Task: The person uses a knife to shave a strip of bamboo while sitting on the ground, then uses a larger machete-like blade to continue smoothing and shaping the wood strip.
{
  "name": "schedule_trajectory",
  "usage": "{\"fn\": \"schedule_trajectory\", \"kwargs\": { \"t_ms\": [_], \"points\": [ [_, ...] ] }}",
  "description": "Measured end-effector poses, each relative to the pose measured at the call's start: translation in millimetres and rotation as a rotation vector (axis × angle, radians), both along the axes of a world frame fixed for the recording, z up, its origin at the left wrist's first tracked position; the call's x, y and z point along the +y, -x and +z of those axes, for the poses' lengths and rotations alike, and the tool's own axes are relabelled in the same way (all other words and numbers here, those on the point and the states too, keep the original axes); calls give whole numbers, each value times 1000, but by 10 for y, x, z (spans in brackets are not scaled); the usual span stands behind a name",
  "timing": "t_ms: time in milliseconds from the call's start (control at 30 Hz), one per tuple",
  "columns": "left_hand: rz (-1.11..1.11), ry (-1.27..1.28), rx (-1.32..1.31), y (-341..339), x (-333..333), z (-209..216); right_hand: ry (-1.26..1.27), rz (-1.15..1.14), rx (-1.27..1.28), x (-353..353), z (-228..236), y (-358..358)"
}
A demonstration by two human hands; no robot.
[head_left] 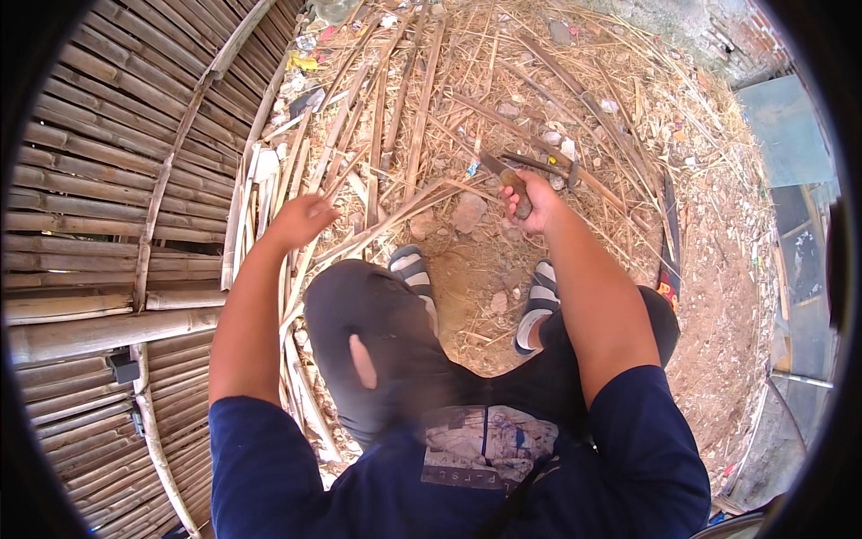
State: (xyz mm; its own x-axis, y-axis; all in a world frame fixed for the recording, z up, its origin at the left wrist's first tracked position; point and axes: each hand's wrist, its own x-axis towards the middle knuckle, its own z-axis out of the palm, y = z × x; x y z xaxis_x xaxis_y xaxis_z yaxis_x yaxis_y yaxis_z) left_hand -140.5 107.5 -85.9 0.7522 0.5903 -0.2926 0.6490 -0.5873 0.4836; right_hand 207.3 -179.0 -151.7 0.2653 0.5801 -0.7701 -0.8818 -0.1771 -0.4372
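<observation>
My right hand (539,199) is closed around the thick wooden handle of a knife (520,203). Its short dark blade points up and to the left, above the littered ground. Over the split bamboo strips (348,144) on the left is my left hand (301,222). Its fingers look partly curled but are blurred, and I cannot make out whether they hold a strip. One long pale bamboo strip (382,226) runs slantwise between the two hands, near my left knee.
A bamboo slat wall (108,189) rises close on the left. Straw, stones and scraps cover the ground (718,269). My sandalled feet (539,301) rest between the strips and stones. Blue-grey sheets (790,135) lean at the right, and a masonry wall (718,36) stands far right.
</observation>
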Motion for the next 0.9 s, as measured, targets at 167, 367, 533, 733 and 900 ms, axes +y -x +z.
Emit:
{"fn": "schedule_trajectory", "kwargs": {
  "t_ms": [167,367,533,733,900],
  "points": [
    [310,-241,321,1425,-76,-1225,79,238,-328,-232,603,-194],
    [462,-151,660,1868,-500,-1975,310,553,-664,-439,1603,-225],
    [369,-292,520,1773,-548,-2180,274,466,-710,-537,1614,-58],
    [245,-341,618,1579,-397,-2131,233,495,-721,-394,1448,-30],
    [278,-385,263,1578,-264,-1431,237,499,-811,-376,1472,3]
  ]
}}
